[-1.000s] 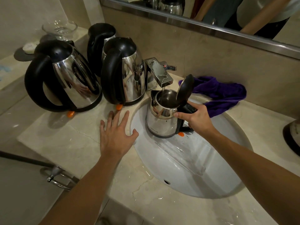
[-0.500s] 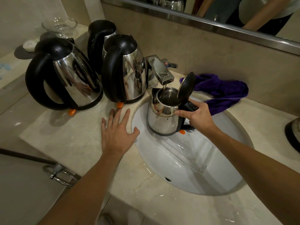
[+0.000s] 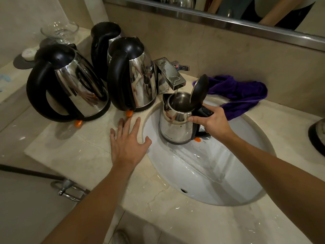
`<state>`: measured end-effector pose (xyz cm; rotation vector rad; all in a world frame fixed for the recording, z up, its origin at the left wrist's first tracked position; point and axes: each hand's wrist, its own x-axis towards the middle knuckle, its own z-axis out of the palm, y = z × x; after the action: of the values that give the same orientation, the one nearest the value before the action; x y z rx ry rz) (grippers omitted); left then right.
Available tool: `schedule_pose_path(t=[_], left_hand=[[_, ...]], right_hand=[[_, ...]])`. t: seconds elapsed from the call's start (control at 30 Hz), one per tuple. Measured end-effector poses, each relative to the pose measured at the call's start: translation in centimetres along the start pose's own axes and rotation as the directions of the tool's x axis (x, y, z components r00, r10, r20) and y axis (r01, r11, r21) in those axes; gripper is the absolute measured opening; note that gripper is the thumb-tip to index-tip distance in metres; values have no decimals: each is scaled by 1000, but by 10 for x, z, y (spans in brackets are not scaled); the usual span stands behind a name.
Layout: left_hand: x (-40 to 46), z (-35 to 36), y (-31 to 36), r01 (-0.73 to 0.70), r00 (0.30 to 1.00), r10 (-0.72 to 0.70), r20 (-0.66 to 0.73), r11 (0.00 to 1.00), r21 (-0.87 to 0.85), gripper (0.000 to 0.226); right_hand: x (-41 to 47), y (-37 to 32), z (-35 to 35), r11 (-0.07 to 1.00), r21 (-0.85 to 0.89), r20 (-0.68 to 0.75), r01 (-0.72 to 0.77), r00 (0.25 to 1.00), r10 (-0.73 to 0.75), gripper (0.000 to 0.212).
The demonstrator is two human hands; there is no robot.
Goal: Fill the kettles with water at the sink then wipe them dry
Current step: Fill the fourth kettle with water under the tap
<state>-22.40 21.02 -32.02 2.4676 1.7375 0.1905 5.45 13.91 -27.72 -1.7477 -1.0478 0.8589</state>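
A small steel kettle (image 3: 175,127) with its black lid flipped up sits over the white sink (image 3: 219,173), right under the chrome faucet (image 3: 171,78). A thin stream of water runs from the spout into it. My right hand (image 3: 213,123) grips its black handle. My left hand (image 3: 128,142) rests flat, fingers spread, on the marble counter (image 3: 75,147) at the sink's left rim. Three larger steel kettles stand on the counter to the left: one at the front left (image 3: 70,88), one beside the faucet (image 3: 131,76), one behind them (image 3: 103,41). A purple cloth (image 3: 242,95) lies behind the sink.
A glass dish (image 3: 59,29) and a small soap on a dark mat (image 3: 28,54) sit on the left ledge. Another kettle's edge (image 3: 318,134) shows at the far right. A mirror runs along the wall above. A metal towel ring (image 3: 68,189) hangs below the counter's front edge.
Both hands and the small kettle stay where they were. Only the camera has shifted slightly.
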Motion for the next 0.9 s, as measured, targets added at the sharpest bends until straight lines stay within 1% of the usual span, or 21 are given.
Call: schedule_pose_path(t=[0.2,0.43,0.47,0.57,0.67,0.9], left_hand=[[0,1,0,0,1000,0,7,1000,17,79],[-1,-1,0,-1,1000,1,7,1000,2,78],[-1,-1,0,-1,1000,1,8,1000,6,78],[-1,-1,1,-4,1000,4,4,1000,2,78],[-1,-1,0,-2,1000,2,0,1000,-14,78],[0,-1,0,-3,1000,4,-3,1000,3,78]], right_hand=[[1,1,1,1000,-1,-9,-2,1000,2,96],[2,3,0,1000,16,3,13,1000,-13,106],[2,3,-1,1000,15,7,15,1000,-15,104],[1,2,-1,1000,6,3,11,1000,-11,89],[1,2,0,1000,-2,-1,-1,1000,1,84],[2,2,0,1000,-2,-9,-8,1000,8,91]])
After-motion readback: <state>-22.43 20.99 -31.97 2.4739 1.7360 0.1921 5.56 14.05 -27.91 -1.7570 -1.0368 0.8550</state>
